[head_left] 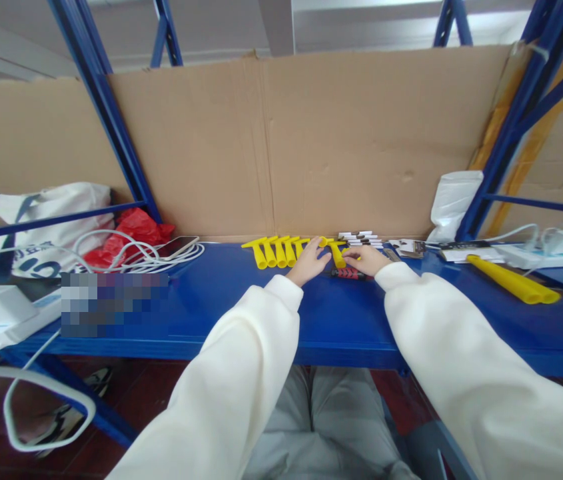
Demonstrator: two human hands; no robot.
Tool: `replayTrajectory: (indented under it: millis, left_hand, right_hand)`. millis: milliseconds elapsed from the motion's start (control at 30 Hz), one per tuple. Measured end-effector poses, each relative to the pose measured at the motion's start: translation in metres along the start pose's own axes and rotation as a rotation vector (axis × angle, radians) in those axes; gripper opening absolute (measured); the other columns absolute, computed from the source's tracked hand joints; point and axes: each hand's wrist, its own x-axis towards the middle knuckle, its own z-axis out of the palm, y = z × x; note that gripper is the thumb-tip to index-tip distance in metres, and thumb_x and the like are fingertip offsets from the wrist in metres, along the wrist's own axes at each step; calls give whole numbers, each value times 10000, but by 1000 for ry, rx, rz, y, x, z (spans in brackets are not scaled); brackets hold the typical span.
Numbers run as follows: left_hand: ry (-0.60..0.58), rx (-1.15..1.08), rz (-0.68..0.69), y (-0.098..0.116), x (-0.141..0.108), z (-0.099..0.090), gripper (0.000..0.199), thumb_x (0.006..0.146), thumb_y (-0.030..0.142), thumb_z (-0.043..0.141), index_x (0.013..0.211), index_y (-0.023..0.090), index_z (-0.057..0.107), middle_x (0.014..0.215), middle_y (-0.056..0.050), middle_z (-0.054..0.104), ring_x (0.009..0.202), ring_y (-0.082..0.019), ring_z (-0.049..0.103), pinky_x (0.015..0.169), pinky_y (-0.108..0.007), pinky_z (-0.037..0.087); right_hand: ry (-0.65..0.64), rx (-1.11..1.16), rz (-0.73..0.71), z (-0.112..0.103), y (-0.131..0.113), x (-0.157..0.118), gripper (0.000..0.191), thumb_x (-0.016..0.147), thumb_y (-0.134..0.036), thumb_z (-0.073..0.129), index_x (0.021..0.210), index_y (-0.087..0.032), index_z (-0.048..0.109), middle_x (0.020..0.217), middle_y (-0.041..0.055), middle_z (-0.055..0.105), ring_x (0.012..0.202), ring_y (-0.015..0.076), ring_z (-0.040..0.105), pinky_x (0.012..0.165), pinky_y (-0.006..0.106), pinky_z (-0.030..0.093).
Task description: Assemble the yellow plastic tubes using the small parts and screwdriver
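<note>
Where both hands [310,262] [368,259] reach, yellow tubes [337,256] (flared) lie.

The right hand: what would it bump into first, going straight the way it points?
Likely the yellow piece by the fingertips of the right hand; whether the fingers already touch it is unclear. The left hand lies beyond.

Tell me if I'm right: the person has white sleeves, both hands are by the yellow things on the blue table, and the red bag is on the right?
Not quite: the head view shows the red bag on the left, not the right. The sleeves are white, and the left hand and right hand are by the yellow things on the blue table.
</note>
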Motion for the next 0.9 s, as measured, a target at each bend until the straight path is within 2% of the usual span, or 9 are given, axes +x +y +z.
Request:
replayTrajectory:
  millis: [167,333,433,567,700,800,900]
  left_hand:
    - [98,-41,68,13,0,-2,562,825,24,578,1360,174,500,1506,-133,442,1228,-203,596,1094,-345,442]
    - [183,-88,176,28,-4,-10,487,871,153,634,1345,203,535,1453,-135,502,1251,-239,580,1066,-365,467]
    - [148,-100,265,31,-7,-13,449,885,232,633,1326,196,555,1409,-144,550,1203,-244,615,1047,-401,486]
    - [50,-115,405,29,-8,-13,444,864,365,660,1262,177,602,1366,-153,589,1146,-255,652,1033,-422,493]
    - [-15,-127,522,27,-9,-12,471,852,465,648,1223,176,632,1358,-156,596,1097,-256,679,1023,-424,497]
    - [-61,-126,586,29,-13,-10,448,860,482,625,1193,184,653,1358,-152,597,1064,-249,693,1004,-427,512]
    - [-114,-103,628,31,-18,-7,394,863,482,611,1111,183,684,1324,-145,621,1114,-257,668,969,-409,539]
  right_hand:
    - [49,107,82,0,-2,2,224,836,-120,575,989,-150,735,1045,99,751,961,203,708,936,336,529]
    - [173,431,299,-1,-8,6,305,876,-136,563,1172,-91,621,1093,162,725,945,183,706,883,303,544]
    - [239,681,452,-3,-12,7,270,918,-172,529,1180,-116,566,1045,144,731,785,143,705,745,264,564]
    - [265,1048,559,-11,-16,5,129,945,-270,522,956,-151,572,908,110,728,629,115,661,583,202,529]
    - [215,1373,665,-19,-20,1,235,975,-357,439,952,-159,563,852,119,705,690,164,684,578,244,554]
    - [233,1478,713,-23,-20,0,264,981,-381,409,1006,-162,553,818,99,678,718,171,687,584,256,566]
    - [293,1525,714,-23,-18,0,223,981,-342,416,997,-162,546,756,64,646,680,149,668,588,242,568]
